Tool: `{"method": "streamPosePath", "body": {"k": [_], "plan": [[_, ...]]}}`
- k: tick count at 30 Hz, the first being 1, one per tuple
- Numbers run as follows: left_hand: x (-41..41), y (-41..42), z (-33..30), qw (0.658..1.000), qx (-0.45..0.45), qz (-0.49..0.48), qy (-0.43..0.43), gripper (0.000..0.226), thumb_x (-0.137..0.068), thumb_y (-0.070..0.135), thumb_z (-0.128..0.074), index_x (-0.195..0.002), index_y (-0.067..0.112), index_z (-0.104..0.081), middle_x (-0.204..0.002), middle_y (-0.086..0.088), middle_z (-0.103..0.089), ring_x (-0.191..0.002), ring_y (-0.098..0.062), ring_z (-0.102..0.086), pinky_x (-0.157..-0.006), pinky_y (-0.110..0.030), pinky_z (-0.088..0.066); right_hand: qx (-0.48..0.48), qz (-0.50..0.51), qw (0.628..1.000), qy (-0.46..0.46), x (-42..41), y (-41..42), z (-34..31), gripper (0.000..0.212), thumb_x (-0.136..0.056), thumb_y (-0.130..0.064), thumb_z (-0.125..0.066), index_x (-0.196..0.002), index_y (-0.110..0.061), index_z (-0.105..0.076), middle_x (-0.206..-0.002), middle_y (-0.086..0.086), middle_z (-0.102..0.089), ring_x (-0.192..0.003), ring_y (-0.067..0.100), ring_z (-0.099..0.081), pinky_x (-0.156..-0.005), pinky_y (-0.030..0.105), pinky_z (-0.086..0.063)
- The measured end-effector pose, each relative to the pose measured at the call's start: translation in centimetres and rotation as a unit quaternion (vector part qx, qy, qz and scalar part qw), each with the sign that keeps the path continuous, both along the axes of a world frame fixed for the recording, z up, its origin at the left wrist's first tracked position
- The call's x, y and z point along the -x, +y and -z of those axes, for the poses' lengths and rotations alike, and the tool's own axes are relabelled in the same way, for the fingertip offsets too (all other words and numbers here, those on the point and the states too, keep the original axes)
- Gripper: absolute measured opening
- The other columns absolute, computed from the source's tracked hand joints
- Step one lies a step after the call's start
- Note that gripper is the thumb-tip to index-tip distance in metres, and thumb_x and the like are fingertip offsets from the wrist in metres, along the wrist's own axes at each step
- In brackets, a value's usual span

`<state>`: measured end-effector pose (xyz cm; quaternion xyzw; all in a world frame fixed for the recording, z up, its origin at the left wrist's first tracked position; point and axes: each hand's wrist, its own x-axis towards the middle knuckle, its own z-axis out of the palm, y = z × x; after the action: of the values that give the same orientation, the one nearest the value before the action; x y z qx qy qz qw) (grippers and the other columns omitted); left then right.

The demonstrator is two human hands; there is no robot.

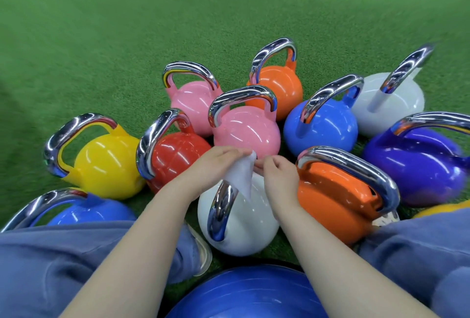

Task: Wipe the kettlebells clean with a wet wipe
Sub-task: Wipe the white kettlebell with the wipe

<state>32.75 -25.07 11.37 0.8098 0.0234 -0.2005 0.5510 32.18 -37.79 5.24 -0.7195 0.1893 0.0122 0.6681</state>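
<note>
While both hands' grips, left hand (216,162) and right hand (277,174), pinch the wet wipe (240,177), it hangs over the white kettlebell (244,223).

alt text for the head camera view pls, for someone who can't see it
Both hands, left hand and right hand, hold a white wet wipe above a white kettlebell. Other kettlebells in pink, orange, red, yellow, blue and purple stand around it on green turf.

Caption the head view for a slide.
Both hands, left and right, hold a wet wipe above a white kettlebell among coloured ones.
</note>
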Motion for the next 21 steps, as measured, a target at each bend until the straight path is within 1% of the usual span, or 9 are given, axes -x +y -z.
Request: {"method": "streamPosePath", "body": {"k": [1, 2, 4, 7, 10, 12, 15, 18, 21], "plan": [[0.1, 0.1, -0.2, 0.999, -0.017, -0.006, -0.034, 0.02, -0.094, 0.019, -0.048, -0.095, 0.025, -0.067, -0.1, 0.01, -0.066, -0.097, -0.004, -0.058, -0.088, -0.014, -0.042, 0.027, -0.038, 0.999, 0.002, -0.3, -0.3, -0.1, 0.015, -0.083, -0.013, -0.054, -0.074, -0.024, -0.06, -0.085, 0.005, -0.069, -0.089, 0.026, -0.065, -0.087, 0.039, -0.049], [0.1, 0.3, -0.1, 0.997, -0.035, -0.009, -0.062, 0.022, -0.094, 0.013, -0.047, -0.098, 0.026, -0.064, -0.102, 0.01, -0.064, -0.098, -0.003, -0.056, -0.088, -0.014, -0.041, 0.077, -0.084, 0.994, 0.003, -0.6, -0.7, -0.2, 0.017, -0.082, -0.012, -0.057, -0.092, -0.025, -0.061, -0.093, 0.004, -0.065, -0.095, 0.025, -0.063, -0.088, 0.033, -0.047], [0.2, 0.6, 0.0, 0.995, -0.056, -0.016, -0.085, 0.025, -0.092, 0.005, -0.049, -0.102, 0.026, -0.061, -0.108, 0.005, -0.062, -0.101, -0.006, -0.055, -0.093, -0.02, -0.039, 0.215, -0.163, 0.961, -0.052, -0.7, -1.3, -0.5, 0.043, -0.083, -0.013, -0.06, -0.124, -0.024, -0.054, -0.112, -0.001, -0.054, -0.109, 0.018, -0.053, -0.087, 0.022, -0.036], [0.7, 1.0, 0.3, 0.995, -0.05, -0.021, -0.087, 0.042, -0.085, -0.008, -0.05, -0.093, 0.033, -0.055, -0.105, 0.005, -0.061, -0.099, -0.011, -0.06, -0.094, -0.029, -0.045, 0.309, -0.264, 0.9, -0.16, -0.9, -1.5, -1.2, 0.054, -0.083, -0.005, -0.056, -0.133, -0.024, -0.05, -0.139, -0.001, -0.044, -0.128, 0.015, -0.039, -0.094, 0.017, -0.028], [0.9, 1.5, 0.3, 0.993, -0.053, -0.03, -0.097, 0.04, -0.084, -0.008, -0.05, -0.089, 0.031, -0.051, -0.107, -0.002, -0.058, -0.099, -0.015, -0.063, -0.089, -0.031, -0.048, 0.328, -0.362, 0.853, -0.187, -1.4, -1.1, -1.5, 0.065, -0.079, 0.002, -0.052, -0.138, -0.023, -0.043, -0.141, 0.0, -0.046, -0.13, 0.017, -0.039, -0.096, 0.014, -0.025], [0.8, 2.0, 0.4, 0.989, -0.073, -0.046, -0.118, 0.027, -0.085, -0.004, -0.052, -0.092, 0.023, -0.051, -0.104, -0.001, -0.055, -0.095, -0.022, -0.063, -0.085, -0.033, -0.048, 0.346, -0.403, 0.822, -0.205, -1.8, -1.0, -1.6, 0.064, -0.078, 0.004, -0.053, -0.137, -0.019, -0.044, -0.139, 0.003, -0.048, -0.129, 0.018, -0.039, -0.095, 0.013, -0.025], [0.4, 2.7, 1.0, 0.988, -0.075, -0.086, -0.104, 0.024, -0.086, -0.004, -0.052, -0.097, 0.017, -0.052, -0.095, 0.008, -0.053, -0.096, -0.029, -0.061, -0.085, -0.033, -0.047, 0.379, -0.428, 0.779, -0.259, -2.2, -0.6, -1.5, 0.039, -0.078, -0.009, -0.049, -0.115, -0.013, -0.062, -0.115, 0.008, -0.059, -0.11, 0.025, -0.05, -0.087, 0.03, -0.038], [0.4, 3.3, 1.9, 0.988, -0.062, -0.118, -0.073, 0.026, -0.087, -0.003, -0.053, -0.093, 0.023, -0.054, -0.096, 0.008, -0.058, -0.097, -0.025, -0.061, -0.086, -0.034, -0.048, 0.377, -0.392, 0.782, -0.305, -2.4, -0.1, -0.3, 0.018, -0.072, -0.013, -0.052, -0.086, -0.011, -0.063, -0.09, 0.006, -0.062, -0.086, 0.024, -0.053, -0.072, 0.03, -0.041], [0.5, 3.7, 3.1, 0.991, -0.068, -0.11, -0.04, 0.024, -0.09, 0.002, -0.051, -0.105, 0.02, -0.056, -0.108, 0.002, -0.06, -0.093, -0.012, -0.058, -0.078, -0.018, -0.045, 0.383, -0.374, 0.793, -0.29, -3.2, 0.6, 0.3, 0.011, -0.067, -0.004, -0.06, -0.077, -0.008, -0.063, -0.081, 0.007, -0.063, -0.079, 0.023, -0.054, -0.068, 0.026, -0.04]]}}
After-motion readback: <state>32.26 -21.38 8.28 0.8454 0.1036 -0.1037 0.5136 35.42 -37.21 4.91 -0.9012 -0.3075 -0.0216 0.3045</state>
